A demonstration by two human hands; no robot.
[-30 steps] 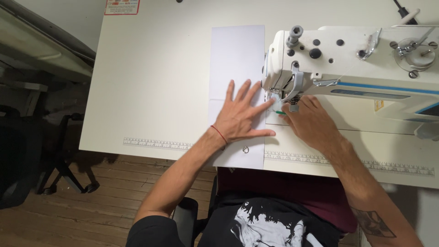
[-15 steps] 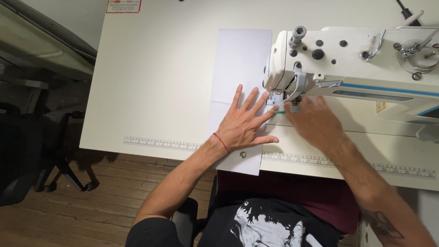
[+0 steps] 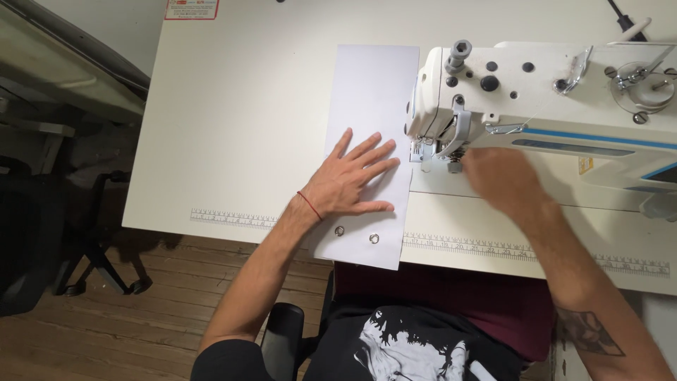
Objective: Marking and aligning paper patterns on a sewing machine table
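My one camera sits on my head, looking steeply down. It sees my table [image 3: 233, 127], my sewing machine [image 3: 550, 92] and my lap from close above.

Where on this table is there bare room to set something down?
The widest bare patch lies left of the white strip, between it and the table edge. It is crowded at the sewing machine: the left hand lies flat on the strip and the right hand, blurred, sits by the needle.
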